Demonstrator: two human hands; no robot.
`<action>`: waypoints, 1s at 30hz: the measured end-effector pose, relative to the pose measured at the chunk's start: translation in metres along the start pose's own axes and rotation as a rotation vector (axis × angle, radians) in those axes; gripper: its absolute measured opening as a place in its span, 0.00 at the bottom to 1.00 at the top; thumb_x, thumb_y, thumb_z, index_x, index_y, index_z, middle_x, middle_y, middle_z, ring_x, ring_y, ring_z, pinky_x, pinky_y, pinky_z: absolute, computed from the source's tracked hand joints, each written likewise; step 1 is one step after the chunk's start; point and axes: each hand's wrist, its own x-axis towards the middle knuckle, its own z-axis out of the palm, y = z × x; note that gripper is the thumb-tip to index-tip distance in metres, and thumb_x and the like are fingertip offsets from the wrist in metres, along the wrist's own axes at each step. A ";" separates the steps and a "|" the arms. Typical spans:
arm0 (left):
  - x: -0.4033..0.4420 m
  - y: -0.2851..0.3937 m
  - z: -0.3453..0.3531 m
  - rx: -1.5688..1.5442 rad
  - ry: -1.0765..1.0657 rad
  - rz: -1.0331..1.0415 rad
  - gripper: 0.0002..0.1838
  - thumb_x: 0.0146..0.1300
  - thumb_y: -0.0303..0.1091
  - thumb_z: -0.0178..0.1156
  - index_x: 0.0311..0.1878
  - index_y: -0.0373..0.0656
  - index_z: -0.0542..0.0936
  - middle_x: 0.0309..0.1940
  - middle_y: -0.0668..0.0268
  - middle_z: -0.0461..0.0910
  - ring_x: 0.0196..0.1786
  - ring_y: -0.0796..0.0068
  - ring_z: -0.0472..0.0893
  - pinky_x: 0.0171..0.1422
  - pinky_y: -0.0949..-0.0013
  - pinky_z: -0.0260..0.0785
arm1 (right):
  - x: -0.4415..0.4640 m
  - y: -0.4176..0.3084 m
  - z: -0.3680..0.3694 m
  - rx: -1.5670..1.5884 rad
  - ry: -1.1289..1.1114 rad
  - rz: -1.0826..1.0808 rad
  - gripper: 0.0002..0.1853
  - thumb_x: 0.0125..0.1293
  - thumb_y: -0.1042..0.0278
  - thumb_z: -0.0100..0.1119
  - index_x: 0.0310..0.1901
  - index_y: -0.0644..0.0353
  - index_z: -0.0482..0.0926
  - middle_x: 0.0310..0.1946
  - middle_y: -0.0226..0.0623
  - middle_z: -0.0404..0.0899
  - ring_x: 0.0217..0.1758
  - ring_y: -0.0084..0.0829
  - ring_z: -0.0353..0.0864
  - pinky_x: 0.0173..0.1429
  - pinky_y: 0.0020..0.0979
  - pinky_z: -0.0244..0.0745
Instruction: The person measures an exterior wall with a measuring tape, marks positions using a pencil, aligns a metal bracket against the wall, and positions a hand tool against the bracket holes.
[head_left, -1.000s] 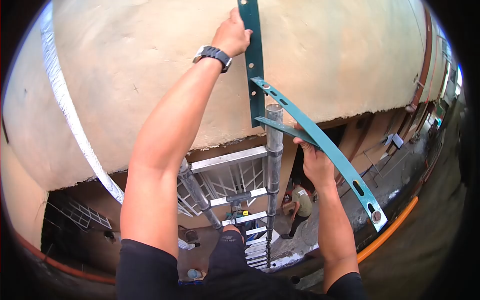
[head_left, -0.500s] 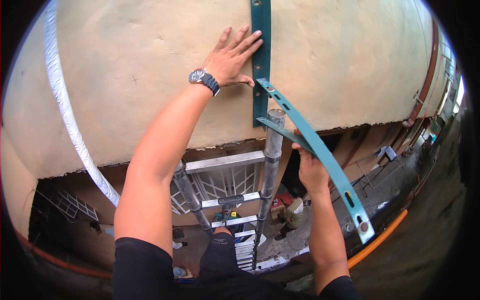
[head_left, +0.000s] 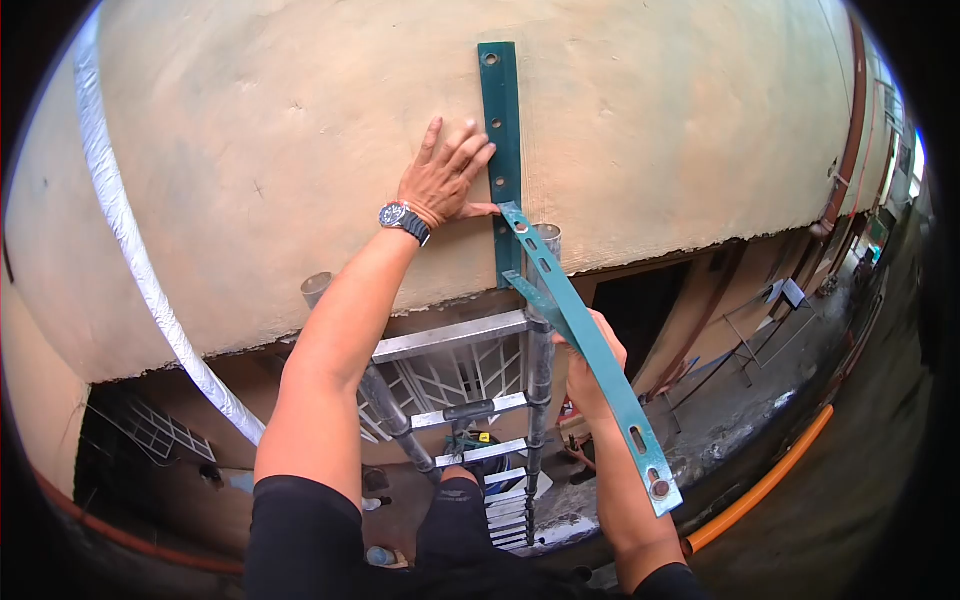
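Observation:
A green metal wall bracket (head_left: 506, 160) stands upright against the beige wall, with holes along its plate. From its lower part a long slotted arm (head_left: 590, 330) juts out towards me, with a bolt near its outer end and a shorter brace below. My left hand (head_left: 443, 182), with a watch on the wrist, lies on the wall beside the plate. Its fingers are spread, and fingertips and thumb reach the plate's left edge. My right hand (head_left: 597, 365) is closed around the bracket under the arm, by the brace; the arm partly hides its fingers.
An aluminium ladder (head_left: 450, 335) stands below me against the wall, one rail top close behind the bracket. A silver-wrapped pipe (head_left: 150, 270) runs down on the left. An orange pipe (head_left: 765, 480) lies lower right. On the ground, another person (head_left: 578, 455) is partly hidden behind my right arm.
The view has shifted, so the bracket's top end now shows. The bracket's outer arm has swung left with my right hand. My left hand has slid slightly down along the plate.

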 end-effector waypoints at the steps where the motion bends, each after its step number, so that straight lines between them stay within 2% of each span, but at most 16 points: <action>1: -0.001 0.000 0.003 0.041 -0.020 0.030 0.56 0.51 0.84 0.59 0.73 0.51 0.74 0.72 0.69 0.70 0.82 0.65 0.61 0.91 0.42 0.37 | 0.000 -0.001 0.000 -0.039 0.001 -0.027 0.06 0.71 0.73 0.68 0.43 0.67 0.83 0.45 0.45 0.84 0.45 0.42 0.86 0.50 0.36 0.80; 2: -0.002 0.001 0.005 0.032 0.043 0.059 0.52 0.52 0.81 0.60 0.71 0.51 0.75 0.68 0.69 0.72 0.78 0.68 0.65 0.91 0.42 0.39 | 0.001 -0.002 0.000 -0.034 0.008 -0.026 0.06 0.71 0.73 0.68 0.43 0.67 0.83 0.45 0.45 0.84 0.45 0.42 0.86 0.50 0.36 0.80; 5: -0.002 0.005 0.006 0.079 0.032 0.064 0.52 0.52 0.80 0.61 0.72 0.50 0.75 0.69 0.68 0.72 0.79 0.68 0.64 0.91 0.42 0.39 | 0.000 -0.003 -0.005 -0.014 -0.020 0.000 0.07 0.69 0.75 0.67 0.46 0.67 0.83 0.43 0.46 0.84 0.44 0.43 0.87 0.50 0.36 0.80; 7: 0.000 0.004 0.004 0.061 0.021 0.063 0.53 0.53 0.80 0.61 0.73 0.49 0.74 0.73 0.69 0.70 0.80 0.68 0.64 0.91 0.43 0.39 | 0.003 -0.001 -0.005 -0.041 -0.038 -0.061 0.09 0.68 0.78 0.67 0.48 0.68 0.83 0.42 0.47 0.84 0.43 0.46 0.87 0.49 0.35 0.81; 9: -0.001 0.005 0.002 0.085 -0.018 0.059 0.55 0.54 0.81 0.58 0.76 0.48 0.72 0.78 0.68 0.66 0.81 0.69 0.63 0.91 0.45 0.38 | 0.004 -0.005 -0.004 -0.031 -0.039 -0.035 0.08 0.67 0.79 0.66 0.47 0.68 0.83 0.41 0.47 0.84 0.43 0.46 0.87 0.49 0.36 0.81; 10: 0.000 0.006 0.001 0.128 -0.059 0.050 0.58 0.55 0.83 0.55 0.79 0.49 0.69 0.82 0.69 0.61 0.82 0.71 0.61 0.91 0.46 0.36 | 0.003 -0.006 -0.004 -0.023 -0.038 -0.019 0.08 0.67 0.79 0.66 0.47 0.69 0.83 0.41 0.47 0.84 0.42 0.46 0.88 0.48 0.36 0.81; 14: 0.000 0.010 0.002 0.154 -0.078 0.007 0.60 0.55 0.86 0.50 0.82 0.51 0.64 0.84 0.73 0.58 0.84 0.74 0.57 0.91 0.46 0.33 | 0.002 0.001 -0.003 -0.085 -0.038 -0.111 0.08 0.69 0.79 0.64 0.48 0.69 0.82 0.42 0.45 0.84 0.42 0.42 0.88 0.48 0.35 0.81; 15: 0.000 0.011 0.001 0.152 -0.092 -0.005 0.60 0.55 0.86 0.50 0.82 0.51 0.64 0.84 0.73 0.58 0.84 0.74 0.57 0.91 0.46 0.33 | 0.002 0.002 -0.003 -0.081 -0.055 -0.105 0.08 0.69 0.79 0.64 0.48 0.69 0.82 0.42 0.45 0.84 0.42 0.42 0.88 0.48 0.35 0.81; 17: 0.000 0.010 0.000 0.184 -0.086 0.019 0.60 0.55 0.86 0.50 0.82 0.52 0.64 0.84 0.73 0.57 0.84 0.74 0.57 0.92 0.46 0.33 | 0.003 0.000 -0.004 -0.055 -0.066 -0.084 0.14 0.63 0.87 0.61 0.50 0.70 0.83 0.44 0.47 0.85 0.43 0.42 0.89 0.46 0.36 0.85; 21: -0.003 0.011 0.005 0.223 -0.077 0.032 0.60 0.55 0.86 0.50 0.82 0.51 0.64 0.84 0.72 0.58 0.86 0.72 0.54 0.92 0.47 0.32 | 0.002 0.004 -0.003 -0.034 -0.067 -0.067 0.13 0.65 0.88 0.60 0.51 0.70 0.82 0.44 0.47 0.85 0.42 0.40 0.90 0.45 0.34 0.85; 24: -0.004 0.013 0.005 0.242 -0.085 0.018 0.61 0.54 0.86 0.51 0.82 0.50 0.65 0.84 0.70 0.58 0.86 0.69 0.54 0.92 0.45 0.36 | 0.001 0.001 -0.002 -0.016 -0.074 -0.038 0.14 0.65 0.88 0.58 0.52 0.71 0.82 0.44 0.47 0.84 0.40 0.38 0.90 0.44 0.32 0.85; 25: -0.003 0.015 0.006 0.235 -0.087 0.005 0.61 0.53 0.86 0.51 0.82 0.49 0.64 0.84 0.70 0.58 0.86 0.68 0.55 0.91 0.45 0.37 | 0.004 -0.007 -0.004 -0.044 -0.068 -0.037 0.09 0.69 0.81 0.62 0.50 0.71 0.81 0.43 0.47 0.84 0.43 0.45 0.88 0.45 0.36 0.83; 30: -0.004 0.015 0.006 0.188 -0.112 0.001 0.61 0.54 0.85 0.52 0.83 0.54 0.63 0.83 0.72 0.59 0.85 0.68 0.56 0.92 0.45 0.37 | 0.002 -0.007 -0.004 -0.093 -0.056 -0.057 0.10 0.68 0.77 0.67 0.49 0.70 0.82 0.44 0.47 0.84 0.44 0.47 0.87 0.49 0.37 0.82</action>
